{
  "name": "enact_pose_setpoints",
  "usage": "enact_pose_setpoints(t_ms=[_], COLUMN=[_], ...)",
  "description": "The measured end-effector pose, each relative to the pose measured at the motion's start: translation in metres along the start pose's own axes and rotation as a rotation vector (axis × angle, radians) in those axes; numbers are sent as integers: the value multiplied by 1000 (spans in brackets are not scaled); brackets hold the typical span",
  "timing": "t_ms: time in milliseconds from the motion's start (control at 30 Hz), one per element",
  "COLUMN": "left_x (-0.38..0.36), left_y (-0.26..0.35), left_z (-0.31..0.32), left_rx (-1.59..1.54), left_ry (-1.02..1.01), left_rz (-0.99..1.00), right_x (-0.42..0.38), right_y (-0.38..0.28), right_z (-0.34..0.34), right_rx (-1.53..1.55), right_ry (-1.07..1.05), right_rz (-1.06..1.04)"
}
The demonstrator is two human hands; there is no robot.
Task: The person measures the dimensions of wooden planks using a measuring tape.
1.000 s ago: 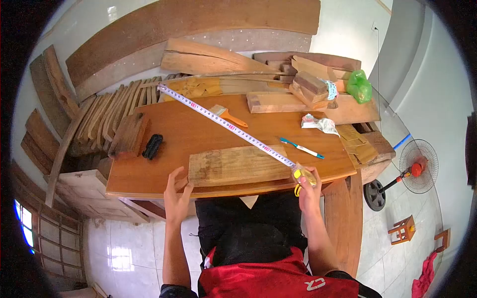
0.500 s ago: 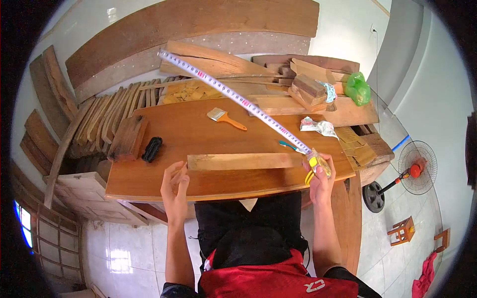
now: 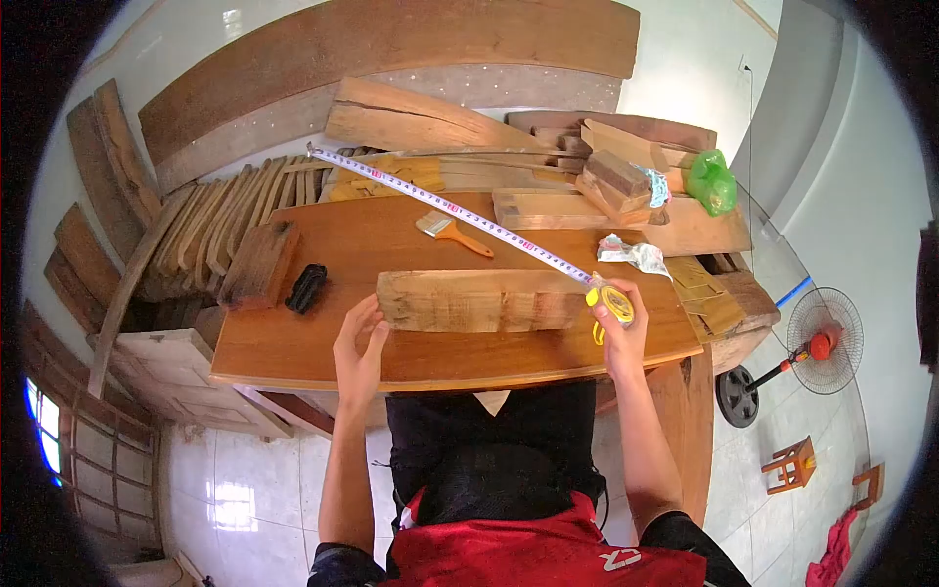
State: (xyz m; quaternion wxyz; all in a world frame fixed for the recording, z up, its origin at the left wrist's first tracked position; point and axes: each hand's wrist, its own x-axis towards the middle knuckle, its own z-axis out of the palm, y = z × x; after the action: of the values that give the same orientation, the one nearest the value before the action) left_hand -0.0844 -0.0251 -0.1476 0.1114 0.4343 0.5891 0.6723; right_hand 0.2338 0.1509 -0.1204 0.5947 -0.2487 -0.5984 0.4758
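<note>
A short wooden board (image 3: 469,301) is in front of me over the table, its broad rough face toward me. My left hand (image 3: 360,350) grips its left end, thumb in front. In my right hand (image 3: 626,342) is a yellow tape measure (image 3: 614,304), beside the board's right end; whether those fingers also touch the board is hidden. The tape's white blade (image 3: 452,208) stretches out diagonally to the far left, above the table, its hooked tip free. Beyond the board lies a paintbrush (image 3: 452,233) with an orange handle.
On the brown table (image 3: 293,357) are a black object (image 3: 306,289), a wood block (image 3: 259,266) and a crumpled packet (image 3: 634,254). Stacked planks (image 3: 220,220) line the back and left. A green bag (image 3: 712,183) sits back right; a fan (image 3: 824,342) stands at right.
The board has turned from its narrow edge to its broad face. The extended tape has swung lower at its far end. My left hand has closed in on the board's end.
</note>
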Motion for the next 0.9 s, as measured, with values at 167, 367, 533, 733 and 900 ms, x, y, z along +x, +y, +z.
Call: enact_pose_setpoints(t_ms=[167,367,533,733,900], left_x=[6,10,13,25,34], left_y=[-3,-6,-7,-22,-28], left_z=[1,5,3,-3,-7], left_rx=[17,73,65,14,16], left_ry=[-7,-32,-24,4,-6], left_rz=[14,45,19,12,-2], right_x=[6,12,15,24,34], right_y=[1,1,1,-10,-22], right_z=[-2,-2,-4,-11,-21], right_rx=[-15,-61,-34,-101,-141], right_ry=[-6,-25,-39,-109,-173], right_rz=[33,23,42,32,65])
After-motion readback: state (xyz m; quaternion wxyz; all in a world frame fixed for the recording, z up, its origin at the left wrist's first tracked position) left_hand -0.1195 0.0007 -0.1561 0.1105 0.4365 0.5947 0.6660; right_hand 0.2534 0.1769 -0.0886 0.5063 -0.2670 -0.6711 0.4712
